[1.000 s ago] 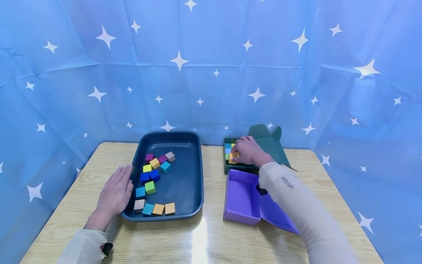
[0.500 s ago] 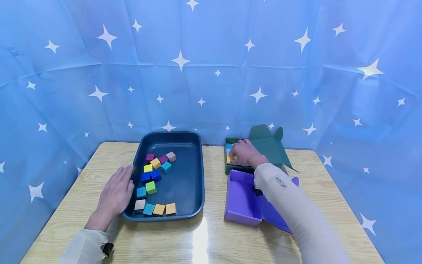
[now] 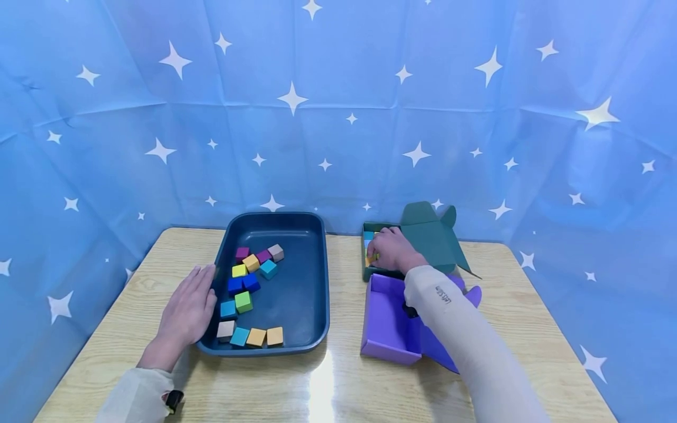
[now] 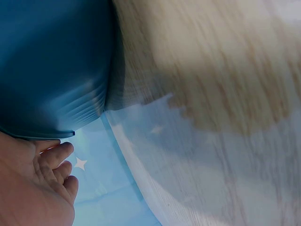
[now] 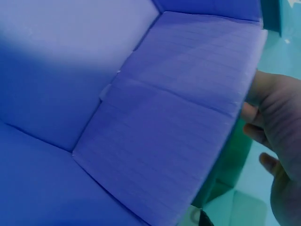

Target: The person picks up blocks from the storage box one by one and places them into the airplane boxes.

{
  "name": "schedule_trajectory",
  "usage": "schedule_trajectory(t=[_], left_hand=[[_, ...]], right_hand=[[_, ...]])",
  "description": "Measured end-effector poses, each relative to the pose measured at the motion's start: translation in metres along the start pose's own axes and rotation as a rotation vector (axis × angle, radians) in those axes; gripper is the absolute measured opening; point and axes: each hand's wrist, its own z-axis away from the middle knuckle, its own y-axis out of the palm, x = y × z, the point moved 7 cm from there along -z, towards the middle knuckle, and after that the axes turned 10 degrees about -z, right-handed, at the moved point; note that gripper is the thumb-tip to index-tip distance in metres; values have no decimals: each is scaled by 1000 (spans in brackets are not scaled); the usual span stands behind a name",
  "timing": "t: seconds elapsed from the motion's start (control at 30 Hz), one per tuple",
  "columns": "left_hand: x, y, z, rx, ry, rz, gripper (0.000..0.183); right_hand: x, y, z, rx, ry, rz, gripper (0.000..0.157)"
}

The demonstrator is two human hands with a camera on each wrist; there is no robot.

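My left hand [image 3: 186,308] lies with straight fingers along the left rim of a dark blue tray [image 3: 301,282]. In the left wrist view its fingers [image 4: 59,155] are under the tray's lip. Several coloured wooden cubes, among them a green cube [image 3: 244,302], lie in the tray's left half. My right hand [image 3: 392,249] reaches into a green cardboard box [image 3: 366,274] at the back, its fingertips around an orange cube [image 3: 368,260] in the near left corner. Blue cubes [image 3: 367,236] show beside it. In the right wrist view, a purple wall partly hides the fingers.
An open purple cardboard box [image 3: 388,320] stands directly in front of the green one, its lid folded out to the right under my right forearm. The green lid [image 3: 431,241] leans back to the right. A blue star-patterned curtain [image 3: 338,135] surrounds the wooden table [image 3: 346,376].
My right hand has moved slightly down and left inside the green box, bringing the orange cube into the near left corner. The left hand stays at the tray's rim.
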Motion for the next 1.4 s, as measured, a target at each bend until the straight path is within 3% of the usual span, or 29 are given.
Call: schedule_trajectory(t=[0.37, 0.63, 0.97, 1.23, 1.4], left_hand=[[1, 1, 0, 6, -6, -3, 57], [0, 0, 0, -6, 6, -6, 57], [0, 1, 1, -1, 1, -4, 56], [-1, 1, 1, 11, -4, -3, 57], [-2, 0, 1, 10, -3, -2, 57]], right_hand=[[0, 0, 2, -35, 5, 42, 9], [13, -22, 3, -122, -26, -15, 27], [91, -35, -3, -139, -192, -1, 29], [166, -17, -3, -29, -329, 85, 39], [205, -1, 5, 41, -454, 79, 38]])
